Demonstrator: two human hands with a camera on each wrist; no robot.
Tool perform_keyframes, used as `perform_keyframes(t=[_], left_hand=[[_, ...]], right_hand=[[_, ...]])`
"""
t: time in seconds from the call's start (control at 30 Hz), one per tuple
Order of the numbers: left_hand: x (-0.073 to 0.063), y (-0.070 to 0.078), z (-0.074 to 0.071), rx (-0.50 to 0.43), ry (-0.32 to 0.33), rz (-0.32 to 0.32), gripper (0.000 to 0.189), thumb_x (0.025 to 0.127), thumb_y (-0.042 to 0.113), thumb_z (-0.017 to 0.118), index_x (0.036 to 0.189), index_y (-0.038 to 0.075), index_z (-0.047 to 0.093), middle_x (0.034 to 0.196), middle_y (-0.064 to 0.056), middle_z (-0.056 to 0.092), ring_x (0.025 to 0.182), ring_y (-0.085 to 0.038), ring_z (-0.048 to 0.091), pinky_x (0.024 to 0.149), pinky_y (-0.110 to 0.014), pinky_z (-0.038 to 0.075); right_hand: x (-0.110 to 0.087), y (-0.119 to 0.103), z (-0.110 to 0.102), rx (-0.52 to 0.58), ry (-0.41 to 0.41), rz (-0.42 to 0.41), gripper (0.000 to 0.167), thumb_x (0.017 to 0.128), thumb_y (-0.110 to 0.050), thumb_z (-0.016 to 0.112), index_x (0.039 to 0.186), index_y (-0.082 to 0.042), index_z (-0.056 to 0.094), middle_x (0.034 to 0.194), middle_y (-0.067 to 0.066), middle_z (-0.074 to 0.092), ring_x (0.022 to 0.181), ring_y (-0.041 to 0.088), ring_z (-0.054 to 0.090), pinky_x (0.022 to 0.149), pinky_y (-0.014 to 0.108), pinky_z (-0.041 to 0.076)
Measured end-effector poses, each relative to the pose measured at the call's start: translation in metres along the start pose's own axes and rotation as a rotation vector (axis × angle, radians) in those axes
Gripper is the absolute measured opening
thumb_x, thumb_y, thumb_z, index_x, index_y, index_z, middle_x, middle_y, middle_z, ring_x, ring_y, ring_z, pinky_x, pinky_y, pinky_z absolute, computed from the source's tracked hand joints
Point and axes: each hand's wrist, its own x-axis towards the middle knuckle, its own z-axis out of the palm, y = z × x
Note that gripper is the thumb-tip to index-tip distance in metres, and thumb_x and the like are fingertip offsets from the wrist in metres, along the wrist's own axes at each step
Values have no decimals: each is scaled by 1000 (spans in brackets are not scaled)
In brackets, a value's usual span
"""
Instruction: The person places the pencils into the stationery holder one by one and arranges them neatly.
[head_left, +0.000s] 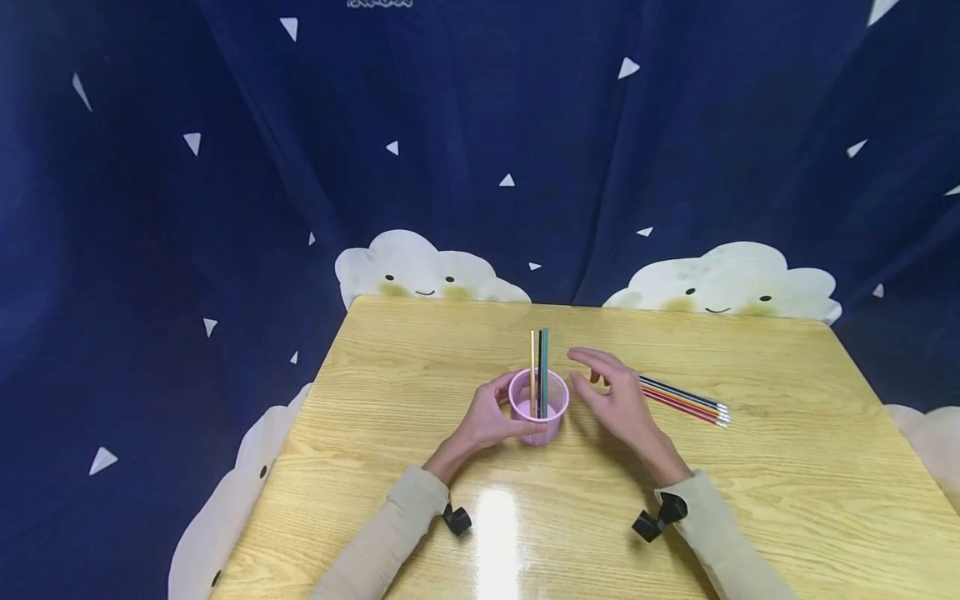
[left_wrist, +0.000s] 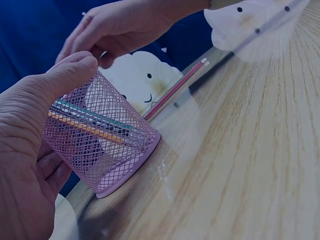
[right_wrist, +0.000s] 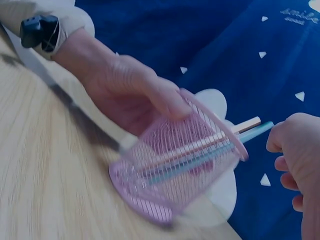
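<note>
My left hand (head_left: pixel 486 418) grips a pink mesh pencil cup (head_left: pixel 552 430) from the left, thumb across its near side and fingers round behind. Three pencils stand in the cup: a yellow one (head_left: pixel 532 358), a dark one, and a green one (head_left: pixel 545 354). Through the mesh in the left wrist view their lower ends show near the cup's base. Just right of the cup, my right hand (head_left: pixel 621 402) hovers with loosely bent fingers and nothing in them. In the right wrist view, its fingertips appear close to the green pencil's upper end.
Several pencils (head_left: pixel 686 402), dark, yellow and red, lie side by side on the wooden table (head_left: pixel 420 333), right of my right hand and partly hidden by it. Behind the table's far edge hangs a dark blue curtain (head_left: pixel 465 100) with white clouds and triangles.
</note>
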Motion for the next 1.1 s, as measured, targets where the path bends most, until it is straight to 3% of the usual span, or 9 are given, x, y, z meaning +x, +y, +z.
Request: perform_keyframes(t=[0.17, 0.3, 0.4, 0.5, 0.6, 0.8, 0.93, 1.1], left_hand=[[0, 1, 0, 4, 0, -11, 86, 68, 13, 98, 145, 8, 59, 133, -5, 70, 121, -20, 66, 108, -35, 53], [0, 1, -1, 5, 3, -11, 86, 68, 14, 98, 145, 8, 59, 133, -5, 69, 121, -20, 66, 108, -34, 52], [0, 1, 0, 9, 5, -11, 86, 68, 14, 98, 145, 8, 59, 133, -5, 69, 121, -20, 66, 108, -34, 53], [-1, 1, 0, 5, 3, -19, 87, 68, 15, 98, 146, 9, 59, 135, -5, 69, 122, -21, 65, 109, -34, 52], [0, 1, 0, -5, 0, -28, 89, 68, 14, 98, 147, 10, 58, 136, -5, 68, 124, -20, 64, 110, -34, 51], [0, 2, 1, -13, -1, -40, 90, 67, 14, 98, 148, 10, 58, 137, -4, 68, 126, -20, 64, 110, -33, 50], [0, 2, 1, -12, -5, -34, 90, 69, 15, 98, 149, 11, 57, 138, -5, 67, 126, -22, 64, 110, -35, 51], [-1, 2, 0, -4, -5, -37, 90, 69, 15, 98, 149, 12, 57, 138, -4, 67, 126, -22, 64, 110, -36, 51]], right_hand=[[-13, 11, -14, -32, -2, 11, 36, 92, 0, 74, 128, -3, 73, 132, 14, 71, 81, 12, 58, 63, 24, 47], [-24, 22, -23, -69, -18, 27, 38, 92, -1, 74, 130, -3, 72, 136, 13, 70, 91, 18, 64, 68, 27, 50], [-33, 31, -27, -111, -30, 29, 37, 93, 0, 73, 130, -1, 72, 137, 13, 69, 103, 25, 67, 83, 21, 50], [-42, 40, -32, -160, -48, 22, 37, 91, 2, 73, 128, 3, 71, 136, 16, 68, 105, 31, 66, 88, 19, 46], [-50, 47, -36, -216, -81, 30, 38, 91, 3, 73, 128, 5, 70, 137, 19, 67, 111, 34, 64, 93, 30, 46], [-64, 60, -47, -341, -170, 83, 42, 93, -2, 72, 135, 2, 67, 144, 24, 61, 112, 38, 58, 87, 48, 45], [-73, 68, -53, -432, -207, 83, 44, 93, -5, 72, 136, 0, 67, 147, 25, 58, 106, 37, 56, 82, 48, 43], [-78, 70, -55, -532, -237, 66, 40, 94, -11, 71, 134, -3, 70, 145, 20, 61, 90, 29, 49, 71, 38, 35]])
